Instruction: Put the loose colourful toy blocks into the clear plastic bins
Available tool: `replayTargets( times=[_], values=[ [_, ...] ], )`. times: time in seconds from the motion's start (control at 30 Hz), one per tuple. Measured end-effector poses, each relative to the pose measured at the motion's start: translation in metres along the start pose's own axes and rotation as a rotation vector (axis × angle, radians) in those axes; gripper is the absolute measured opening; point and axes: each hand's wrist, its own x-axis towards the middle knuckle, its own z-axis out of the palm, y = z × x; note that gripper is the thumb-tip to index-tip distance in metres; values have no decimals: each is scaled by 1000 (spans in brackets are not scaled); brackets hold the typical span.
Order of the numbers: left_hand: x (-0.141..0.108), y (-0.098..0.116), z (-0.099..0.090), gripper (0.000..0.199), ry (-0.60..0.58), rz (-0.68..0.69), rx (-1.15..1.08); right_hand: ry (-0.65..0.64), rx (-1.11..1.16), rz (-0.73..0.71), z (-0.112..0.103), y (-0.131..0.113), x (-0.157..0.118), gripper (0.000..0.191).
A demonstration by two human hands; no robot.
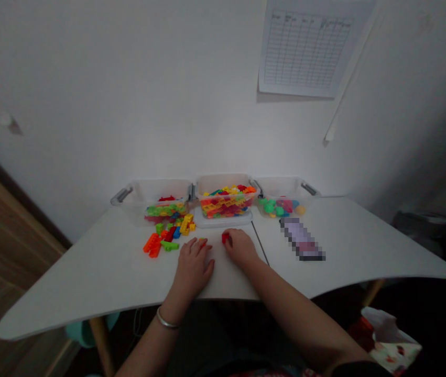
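Observation:
My right hand pinches a small red brick above the middle of the white table. To its left, my left hand has its fingers apart, with a small orange and yellow piece at its fingertips, mostly hidden. Left of that hand lie loose bricks: an orange one, a light green one, a blue one and a yellow one. Behind my hands stands a clear bin full of mixed bricks, with a pale lid in front of it.
A left bin holds more bricks, and a right bin holds rounded coloured pieces. A blurred-out phone lies on the table to the right. Behind the bins rises a wall with a printed sheet.

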Motion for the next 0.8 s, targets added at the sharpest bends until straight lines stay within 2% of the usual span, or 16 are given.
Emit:
replayTargets(
  times=[0.17, 0.37, 0.47, 0.6, 0.8],
  values=[
    [2, 0, -1, 35, -18, 52, -59, 28, 4, 54, 6, 8, 5, 31],
    [2, 0, -1, 35, -5, 76, -93, 40, 88, -59, 9, 9, 2, 39],
    [2, -1, 0, 35, -6, 69, -83, 18, 42, -93, 7, 6, 0, 36],
    [1, -2, 1, 35, -13, 74, -66, -10, -2, -58, 6, 6, 1, 25],
    [0, -3, 2, 32, -8, 115, -48, 17, 234, -78, 17, 14, 4, 33]
  ],
)
